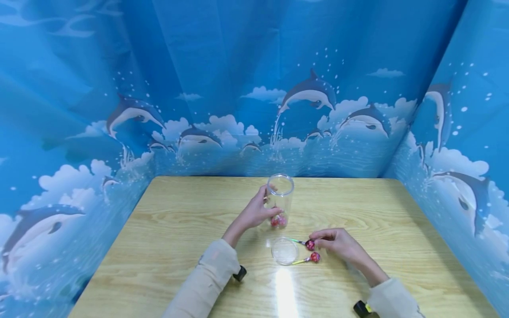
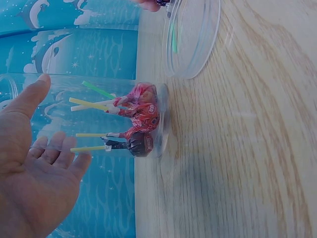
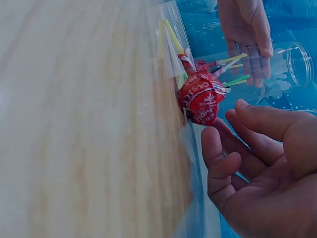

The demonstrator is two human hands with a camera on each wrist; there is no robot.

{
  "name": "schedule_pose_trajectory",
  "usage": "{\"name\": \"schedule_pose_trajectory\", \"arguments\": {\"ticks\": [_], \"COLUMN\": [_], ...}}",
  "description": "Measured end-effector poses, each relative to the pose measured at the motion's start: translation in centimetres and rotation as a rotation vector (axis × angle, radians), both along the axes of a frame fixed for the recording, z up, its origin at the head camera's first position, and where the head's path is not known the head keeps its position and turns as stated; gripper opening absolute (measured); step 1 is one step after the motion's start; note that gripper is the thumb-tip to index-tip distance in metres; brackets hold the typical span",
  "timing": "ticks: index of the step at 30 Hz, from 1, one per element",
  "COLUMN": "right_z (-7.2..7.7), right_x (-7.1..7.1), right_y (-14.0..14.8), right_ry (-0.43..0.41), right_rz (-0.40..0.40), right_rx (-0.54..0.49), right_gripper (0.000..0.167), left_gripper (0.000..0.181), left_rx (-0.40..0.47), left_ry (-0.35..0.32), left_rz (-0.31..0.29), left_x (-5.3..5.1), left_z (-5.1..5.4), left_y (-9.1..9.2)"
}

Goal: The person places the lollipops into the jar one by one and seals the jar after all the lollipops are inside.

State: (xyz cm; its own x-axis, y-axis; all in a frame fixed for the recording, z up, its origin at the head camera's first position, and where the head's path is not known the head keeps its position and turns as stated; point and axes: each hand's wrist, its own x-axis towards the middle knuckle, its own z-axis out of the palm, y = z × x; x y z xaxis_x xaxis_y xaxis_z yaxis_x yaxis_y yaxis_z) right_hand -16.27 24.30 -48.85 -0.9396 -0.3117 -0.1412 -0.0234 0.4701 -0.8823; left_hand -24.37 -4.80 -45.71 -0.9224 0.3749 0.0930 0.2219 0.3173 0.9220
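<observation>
My left hand (image 1: 258,212) holds a tall clear plastic jar (image 2: 59,114) round its side, thumb on one side and fingers on the other. The jar stands upright and uncapped, with several wrapped lollipops (image 2: 141,116) heads-down at its bottom. A round clear lid (image 1: 284,251) lies flat before it. Beside the lid lie a green-stick lollipop (image 1: 310,245) and a yellow-stick lollipop (image 1: 315,257). My right hand (image 1: 338,243) is at the green-stick lollipop's head, its fingers loosely bent. A gap shows between thumb and fingers in the right wrist view, where a red lollipop (image 3: 200,96) partly blocks the sight.
The wood-grain table (image 1: 179,247) carries all these things. Blue dolphin-print curtains (image 1: 222,88) hang behind it and along both sides. A glare streak (image 1: 285,291) crosses the table near its front.
</observation>
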Motion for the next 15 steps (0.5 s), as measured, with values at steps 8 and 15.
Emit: {"name": "schedule_pose_trajectory", "arguments": {"ticks": [8,15], "right_z": [-0.5,-0.5], "right_x": [0.7,1.1], "right_y": [0.3,0.7], "right_ry": [-0.011,-0.018], "right_rz": [-0.01,0.037], "right_rx": [0.037,-0.061], "right_gripper": [0.029,0.029], "left_gripper": [0.067,0.065], "left_rx": [-0.006,-0.015], "left_ry": [0.0,0.001], "left_rz": [-0.003,0.003], "left_x": [0.0,-0.1], "left_z": [-0.1,-0.2], "left_y": [0.0,0.0]}}
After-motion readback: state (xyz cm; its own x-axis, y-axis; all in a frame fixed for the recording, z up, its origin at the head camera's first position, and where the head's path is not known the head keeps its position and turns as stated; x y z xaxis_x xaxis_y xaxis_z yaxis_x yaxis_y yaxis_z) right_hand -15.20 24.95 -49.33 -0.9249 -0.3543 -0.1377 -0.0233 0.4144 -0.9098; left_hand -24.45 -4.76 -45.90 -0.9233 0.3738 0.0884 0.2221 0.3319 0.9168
